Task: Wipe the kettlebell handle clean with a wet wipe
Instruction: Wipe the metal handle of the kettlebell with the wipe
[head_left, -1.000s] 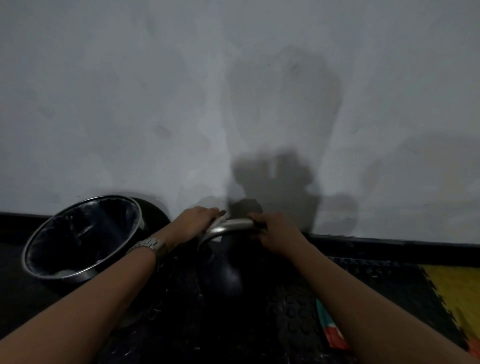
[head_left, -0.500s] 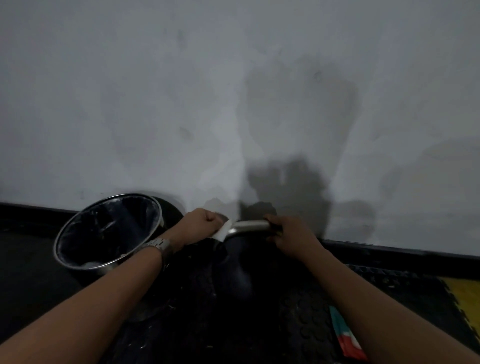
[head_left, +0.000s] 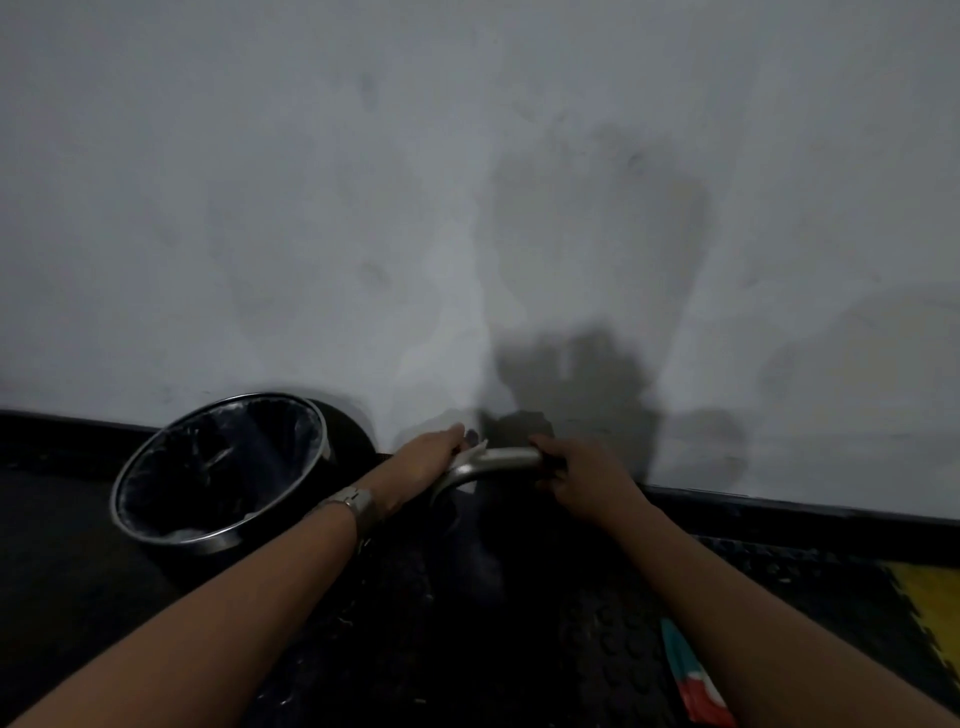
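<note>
Gripping the right end of the silver kettlebell handle (head_left: 497, 460), the right hand (head_left: 587, 480) is curling its fingers round it. At the left bend, the left hand (head_left: 425, 460) is pressing a white wet wipe (head_left: 470, 451) to the handle, fingers wrapping over it. The dark kettlebell (head_left: 475, 540) is blending into the black floor mat (head_left: 571, 649). A red-and-teal packet (head_left: 693, 680) is showing no legible writing.

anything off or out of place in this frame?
Nothing stands out. Left hand presses the wet wipe on the kettlebell handle; right hand grips its other end. Bin stands upright.
</note>
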